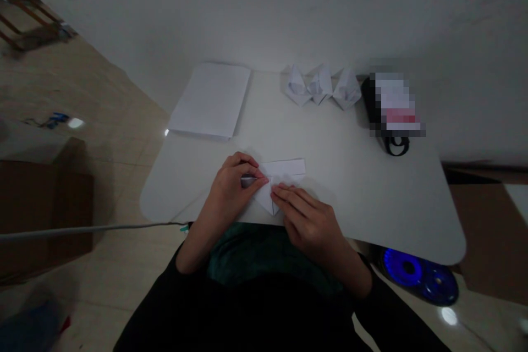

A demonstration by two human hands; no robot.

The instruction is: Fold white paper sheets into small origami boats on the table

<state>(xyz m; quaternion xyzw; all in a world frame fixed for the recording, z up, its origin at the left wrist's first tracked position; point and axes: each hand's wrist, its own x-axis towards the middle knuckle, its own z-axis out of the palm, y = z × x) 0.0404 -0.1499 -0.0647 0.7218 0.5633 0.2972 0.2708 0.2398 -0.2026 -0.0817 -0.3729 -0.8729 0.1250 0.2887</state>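
A partly folded white paper lies near the front edge of the table, with a straight strip along its far side and a point toward my body. My left hand pinches the paper's left part between thumb and fingers. From the right, my right hand rests its fingertips on the paper just right of the centre crease, fingers close together; its thumb is mostly hidden. Three folded white paper shapes stand in a row at the table's far edge.
A stack of white sheets lies at the table's far left. At the far right is a black case with a strap and a blurred-out item on it. Cardboard boxes stand on both sides; a blue-lit device sits below the right front edge.
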